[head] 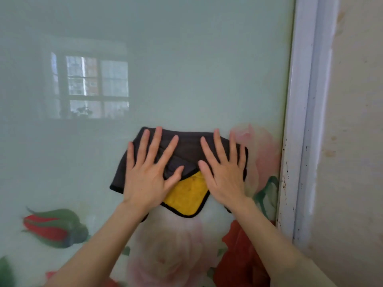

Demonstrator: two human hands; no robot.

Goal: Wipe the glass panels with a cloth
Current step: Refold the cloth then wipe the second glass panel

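A dark grey cloth [187,146] with a yellow underside folded out at its lower edge lies flat against the frosted glass panel [186,69]. My left hand [149,172] presses on the cloth's left half, palm flat and fingers spread. My right hand [223,170] presses on the right half the same way. Both hands pin the cloth to the glass, thumbs nearly meeting over a crease in the middle. The glass carries printed roses and leaves in its lower part.
A white frame [300,121] with chipped, speckled paint borders the glass on the right. Beyond it stands a cream, stained wall [356,141]. A window reflection [91,85] shows in the upper left of the panel.
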